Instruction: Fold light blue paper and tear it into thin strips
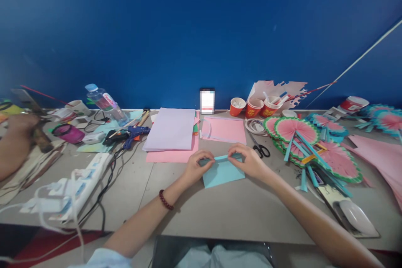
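Observation:
A small sheet of light blue paper (223,173) lies before me on the grey table, its far edge turned over in a narrow fold. My left hand (198,166) pinches the left end of that fold between thumb and fingers. At the right end, my right hand (246,160) grips the same edge in a like pinch. The fingertips hide parts of the fold. Just beyond the right hand lie black-handled scissors (261,150). Past the left hand is a stack of pale lilac paper (171,130) over pink sheets (171,157).
Watermelon-patterned paper fans (297,130) are piled at right, near a white mouse (358,217). Red paper cups (238,106) stand along the blue wall. A blue glue gun (135,136), a bottle (105,102) and a power strip (84,184) with cables occupy the left, beside another person's arm (15,144).

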`<state>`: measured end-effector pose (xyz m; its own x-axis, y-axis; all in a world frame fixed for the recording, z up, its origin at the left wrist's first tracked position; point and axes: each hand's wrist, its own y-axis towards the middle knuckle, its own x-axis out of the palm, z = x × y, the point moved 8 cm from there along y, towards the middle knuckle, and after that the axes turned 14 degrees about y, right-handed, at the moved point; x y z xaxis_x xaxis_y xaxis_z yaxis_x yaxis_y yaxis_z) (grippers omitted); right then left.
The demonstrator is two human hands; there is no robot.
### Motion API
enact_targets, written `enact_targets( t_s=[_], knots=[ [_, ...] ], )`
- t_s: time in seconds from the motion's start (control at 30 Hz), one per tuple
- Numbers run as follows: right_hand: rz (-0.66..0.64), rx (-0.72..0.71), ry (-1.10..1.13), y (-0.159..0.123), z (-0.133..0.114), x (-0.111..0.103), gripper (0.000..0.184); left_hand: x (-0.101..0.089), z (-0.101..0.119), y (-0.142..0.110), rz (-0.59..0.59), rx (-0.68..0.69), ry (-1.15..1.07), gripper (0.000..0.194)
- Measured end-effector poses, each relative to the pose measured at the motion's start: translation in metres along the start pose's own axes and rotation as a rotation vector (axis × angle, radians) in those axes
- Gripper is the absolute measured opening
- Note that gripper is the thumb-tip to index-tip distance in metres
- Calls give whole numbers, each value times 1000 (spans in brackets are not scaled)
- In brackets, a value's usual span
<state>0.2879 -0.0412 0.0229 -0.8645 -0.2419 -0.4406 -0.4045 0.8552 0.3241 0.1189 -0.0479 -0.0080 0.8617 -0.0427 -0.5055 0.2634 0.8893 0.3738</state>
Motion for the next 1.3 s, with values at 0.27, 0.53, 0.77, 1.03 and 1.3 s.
enact_targets(
  t_s=[0.27,0.53,0.77,1.03,1.3],
  knots=[
    [-151,-85,-269,28,-18,23,8,-6,-10,0,57,-115,66,8],
    [-195,-125,-286,32,-19,33,6,-7,-11,1,73,-89,117,9],
    [-201,-58,-214,32,-13,36,11,-8,-10,0,61,-96,131,8],
    [-199,-102,-169,32,-19,35,12,-10,-4,1,67,-87,117,9],
    [-204,-115,-154,33,-18,32,10,-11,-3,0,76,-85,104,10]
  ],
)
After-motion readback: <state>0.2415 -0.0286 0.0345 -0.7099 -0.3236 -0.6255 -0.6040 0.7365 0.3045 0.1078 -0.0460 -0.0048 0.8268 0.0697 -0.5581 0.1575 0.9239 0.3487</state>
